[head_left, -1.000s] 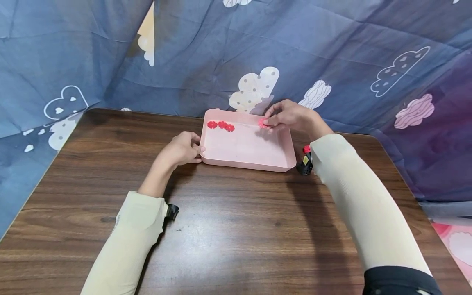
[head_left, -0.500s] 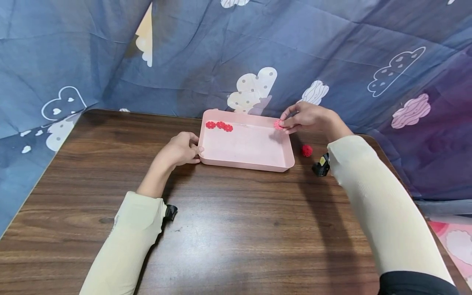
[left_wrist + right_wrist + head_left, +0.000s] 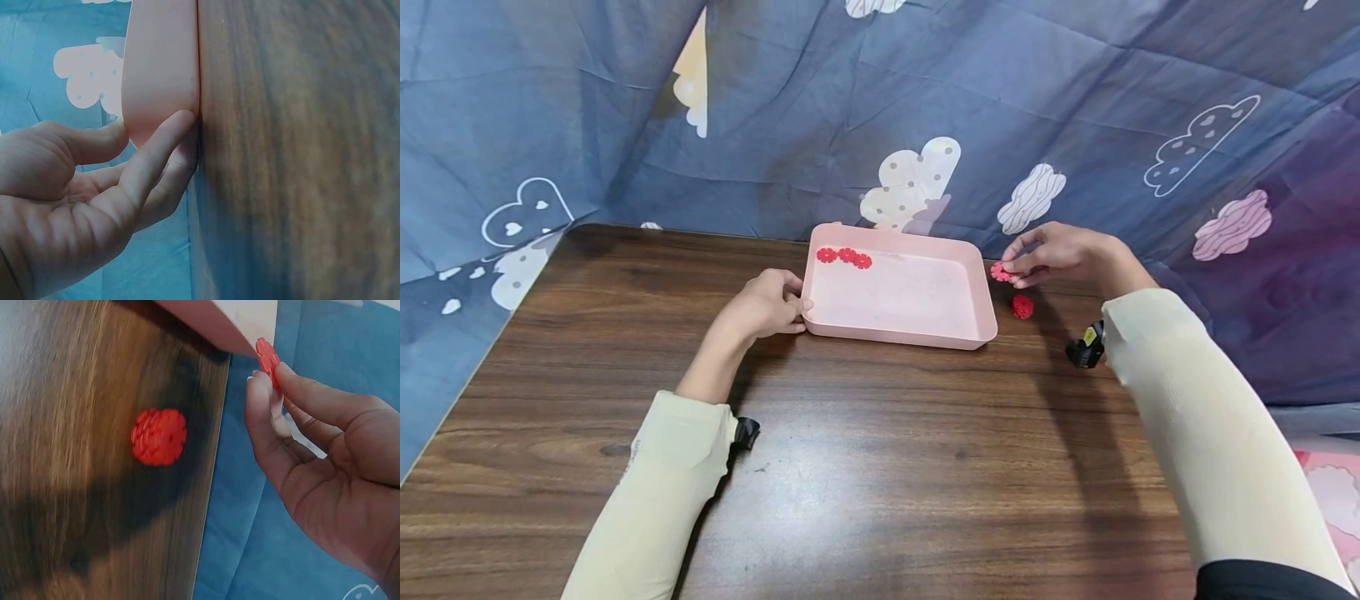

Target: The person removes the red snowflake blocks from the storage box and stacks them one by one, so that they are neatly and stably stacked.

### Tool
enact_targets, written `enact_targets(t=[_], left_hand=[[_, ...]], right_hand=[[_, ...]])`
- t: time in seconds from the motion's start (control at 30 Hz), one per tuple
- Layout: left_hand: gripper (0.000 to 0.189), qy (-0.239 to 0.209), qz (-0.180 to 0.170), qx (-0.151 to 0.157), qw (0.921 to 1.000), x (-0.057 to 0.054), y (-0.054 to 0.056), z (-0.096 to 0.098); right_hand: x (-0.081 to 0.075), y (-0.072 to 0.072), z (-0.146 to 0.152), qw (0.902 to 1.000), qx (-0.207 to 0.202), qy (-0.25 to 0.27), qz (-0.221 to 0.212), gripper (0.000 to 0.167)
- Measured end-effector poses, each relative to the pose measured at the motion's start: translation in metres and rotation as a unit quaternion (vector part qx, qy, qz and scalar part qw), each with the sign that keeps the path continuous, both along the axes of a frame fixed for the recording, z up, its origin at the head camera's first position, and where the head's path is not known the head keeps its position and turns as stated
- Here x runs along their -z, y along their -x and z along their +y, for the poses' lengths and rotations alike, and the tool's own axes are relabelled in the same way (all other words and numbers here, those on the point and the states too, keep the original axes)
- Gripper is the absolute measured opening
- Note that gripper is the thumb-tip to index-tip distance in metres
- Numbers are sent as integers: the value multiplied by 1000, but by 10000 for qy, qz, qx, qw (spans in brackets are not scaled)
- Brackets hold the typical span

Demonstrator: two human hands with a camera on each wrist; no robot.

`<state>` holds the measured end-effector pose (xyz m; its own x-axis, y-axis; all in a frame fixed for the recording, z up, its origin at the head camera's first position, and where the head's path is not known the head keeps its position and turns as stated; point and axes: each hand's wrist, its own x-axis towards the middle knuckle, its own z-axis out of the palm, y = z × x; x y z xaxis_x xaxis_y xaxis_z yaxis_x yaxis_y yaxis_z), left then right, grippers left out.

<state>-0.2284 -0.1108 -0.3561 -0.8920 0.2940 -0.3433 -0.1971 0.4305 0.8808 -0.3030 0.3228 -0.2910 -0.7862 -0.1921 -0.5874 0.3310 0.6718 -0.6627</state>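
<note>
A shallow pink tray [image 3: 898,292] stands on the wooden table, with several red flower-shaped plastic discs [image 3: 847,255] lying in its back left corner. My left hand [image 3: 767,304] holds the tray's left side, thumb at the rim and fingers against the outer wall [image 3: 159,81]. Just right of the tray, my right hand [image 3: 1060,254] pinches one red flower-shaped disc [image 3: 267,359] between thumb and fingertips, raised above the table. Below that hand, a stack of similar red discs [image 3: 159,436] sits on the tabletop.
The brown table [image 3: 887,467] extends in front of the tray. A blue cloud-printed curtain [image 3: 775,117] hangs along its back edge. Black wrist cameras [image 3: 1086,346] are strapped at the sleeves.
My right hand has carried the pinched disc rightward, from over the tray's back right part to outside its right wall. The disc stack has come into view; my left hand stays put.
</note>
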Motion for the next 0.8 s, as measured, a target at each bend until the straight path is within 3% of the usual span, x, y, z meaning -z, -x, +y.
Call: enact_targets(t=[0.43, 0.8], left_hand=[[39, 59, 23, 11, 10000, 1, 1, 0], [40, 35, -27, -16, 10000, 2, 1, 0]], right_hand=[[18, -14, 35, 9977, 512, 431, -98, 9], [38, -18, 48, 9977, 514, 373, -242, 11]])
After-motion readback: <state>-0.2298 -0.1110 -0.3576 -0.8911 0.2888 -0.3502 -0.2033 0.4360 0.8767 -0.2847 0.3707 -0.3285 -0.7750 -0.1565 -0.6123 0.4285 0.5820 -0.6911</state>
